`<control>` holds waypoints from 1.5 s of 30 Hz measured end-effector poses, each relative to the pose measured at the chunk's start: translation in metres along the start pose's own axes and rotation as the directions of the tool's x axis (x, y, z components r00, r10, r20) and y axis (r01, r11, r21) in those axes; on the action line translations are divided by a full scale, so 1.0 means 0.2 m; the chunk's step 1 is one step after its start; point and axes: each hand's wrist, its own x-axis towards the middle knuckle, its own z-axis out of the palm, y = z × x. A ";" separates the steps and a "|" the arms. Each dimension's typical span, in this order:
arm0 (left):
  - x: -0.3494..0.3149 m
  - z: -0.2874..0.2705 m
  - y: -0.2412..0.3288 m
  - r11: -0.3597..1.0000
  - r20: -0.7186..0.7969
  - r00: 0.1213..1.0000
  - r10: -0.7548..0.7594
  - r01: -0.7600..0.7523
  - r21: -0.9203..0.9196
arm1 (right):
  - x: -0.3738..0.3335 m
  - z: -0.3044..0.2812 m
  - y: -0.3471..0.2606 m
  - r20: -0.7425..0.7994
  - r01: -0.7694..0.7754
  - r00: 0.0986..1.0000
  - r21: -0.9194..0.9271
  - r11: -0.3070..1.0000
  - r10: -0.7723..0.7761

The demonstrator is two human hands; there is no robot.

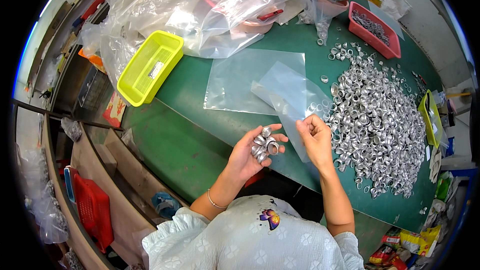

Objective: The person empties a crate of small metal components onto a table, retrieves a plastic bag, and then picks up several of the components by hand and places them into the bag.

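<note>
My left hand (242,160), palm up with fingers curled, cradles several silvery metal rings (260,149) near the table's front edge. To its right, my right hand (317,140) pinches a clear plastic bag (292,115), with thumb and fingertips together at the bag's edge. The bag stands partly raised and slants across the tabletop. A few rings show blurred through or beside its plastic. Beneath it, another clear bag (231,82) lies flat. Right of my right hand spreads a large heap of silvery metal rings (382,125).
On the green table (197,95) stand a yellow-green basket (127,82) at left and a pink bin (395,45) of small metal parts at far right. Clear plastic sheeting (150,5) is bunched at the back. A red basket (94,210) sits on the lower-left shelving.
</note>
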 end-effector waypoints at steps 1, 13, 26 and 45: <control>0.00 -0.01 0.00 1.000 0.026 1.000 -0.007 0.007 -0.011 | 0.00 0.00 0.01 -0.003 0.012 1.000 -0.002 1.000 -0.012; -0.05 0.07 0.00 0.988 -0.007 1.000 0.018 -0.019 -0.152 | -0.04 0.07 -0.02 -0.025 0.212 0.975 -0.169 0.962 -0.220; -0.10 0.09 -0.01 1.000 -0.010 1.000 0.010 -0.010 -0.026 | -0.10 0.13 0.03 0.019 0.484 0.854 -0.394 0.781 -0.519; -0.10 0.11 -0.02 0.998 -0.060 0.998 0.006 -0.010 -0.062 | -0.08 0.10 0.05 -0.041 0.386 0.897 -0.416 0.823 -0.441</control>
